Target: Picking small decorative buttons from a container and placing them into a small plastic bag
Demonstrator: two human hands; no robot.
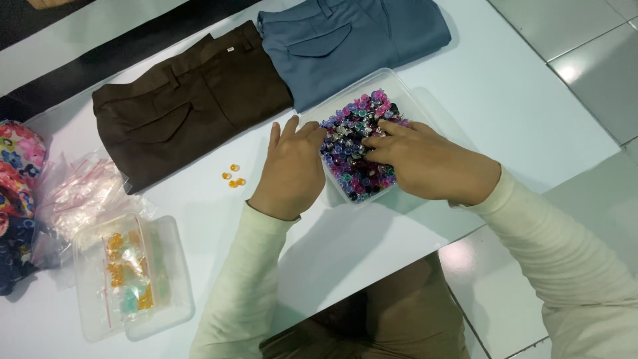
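From the head camera, looking down at a white table (505,100), both hands work at a clear plastic tray (405,90) heaped with small beads (355,143) in pink, purple, blue and teal. The right hand (425,159) lies across the heap with its fingers curled down into the beads; whether it has any pinched between the fingertips cannot be told. The left hand (289,166) rests flat and relaxed against the tray's near-left edge, fingertips touching the rim, holding nothing visible.

Just left of the left hand, four orange beads (232,177) lie loose on the table, apart from the tray. Farther left, a second clear container (133,279) holds small zip bags with orange and teal beads in them, and a pile of empty zip bags (83,193) sits just beyond it. So some beads appear already sorted and bagged by colour, a few orange ones are picked out, and the large mixed heap is left.

Beyond the tray lie folded brown trousers (186,110) and folded blue-grey trousers (352,40), side by side. A floral fabric (20,159) shows at the left edge.
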